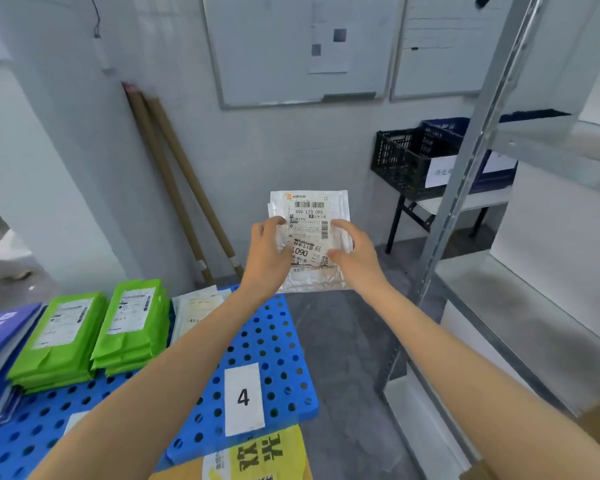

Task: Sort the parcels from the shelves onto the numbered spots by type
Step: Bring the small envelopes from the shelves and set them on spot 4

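Above the far edge of the blue pallet (278,341), the left hand (267,251) and right hand (355,252) grip a clear labelled parcel (309,209); 2 green parcel stacks (132,323) lie sorted, this one probably bound for the 4 label (244,398).

The room is enclosed by pale, evenly lit walls (66,133), and the floor (343,358) is covered in grey. Two whiteboards (274,64) are mounted side by side on the far wall; a sheet of paper (328,32) is pinned to the left one. Two long cardboard tubes (174,174) are leaned into the corner. A black crate (406,161) and a blue crate (444,126) are set on a small black-legged counter (465,202).
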